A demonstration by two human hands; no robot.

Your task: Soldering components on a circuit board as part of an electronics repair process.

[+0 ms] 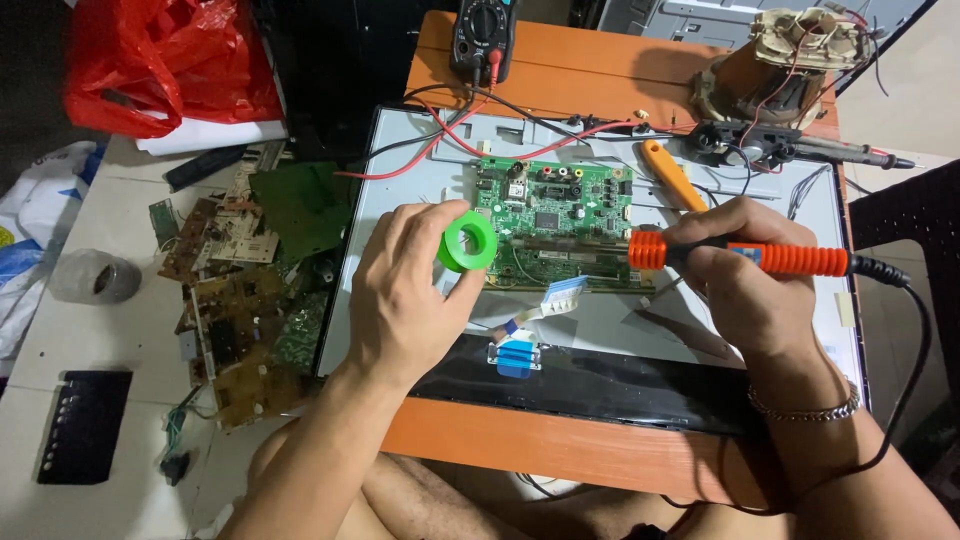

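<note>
Left hand (405,290) pinches a bright green plastic solder spool (468,242) between thumb and fingers, just left of the green rectangular circuit board (555,220). Right hand (745,275) is wrapped round an orange-handled soldering iron (740,255), tip over the board's near edge. Board lies on a grey metal panel (600,330) on the orange wooden surface (560,450). Black multimeter (483,35) sits far, scrap boards (240,300) left.

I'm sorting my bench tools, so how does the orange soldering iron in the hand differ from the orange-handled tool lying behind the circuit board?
The soldering iron is gripped in the right hand, level, with a black cord; the orange-handled tool lies untouched, slanted, cordless. The iron's grip is ribbed; the other's looks smooth. Both are orange.
</note>
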